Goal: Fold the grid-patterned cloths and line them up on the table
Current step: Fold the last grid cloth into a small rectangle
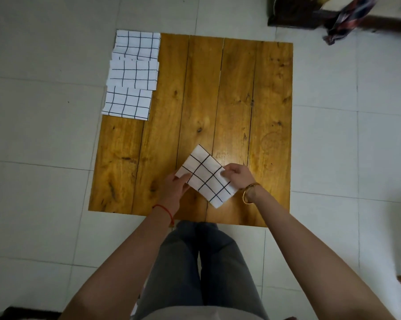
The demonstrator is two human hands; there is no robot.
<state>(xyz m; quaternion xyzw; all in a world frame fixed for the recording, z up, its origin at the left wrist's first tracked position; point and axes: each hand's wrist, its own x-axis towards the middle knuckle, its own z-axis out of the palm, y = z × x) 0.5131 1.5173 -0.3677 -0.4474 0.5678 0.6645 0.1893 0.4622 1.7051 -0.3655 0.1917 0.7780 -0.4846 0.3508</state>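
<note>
Three folded cloths already lined up along the table's far left edge. You pinch a fourth folded cloth near the front edge, left hand and right hand gripping opposite corners. Placement in the row remains.

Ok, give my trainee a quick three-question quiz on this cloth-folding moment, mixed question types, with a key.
1. True or false: three folded grid cloths lie in a column along the wooden table's left edge.
2. Multiple choice: the folded cloth in the person's hands sits
A. square to the table edges
B. turned diagonally, a corner pointing away
C. crumpled in a ball
3. Which hand's wrist carries the gold bangle?

Key:
1. True: far cloth, middle cloth, near cloth, each overlapping the next.
2. B. The left hand and right hand pinch opposite corners.
3. Right; the left wears a red string.
</note>
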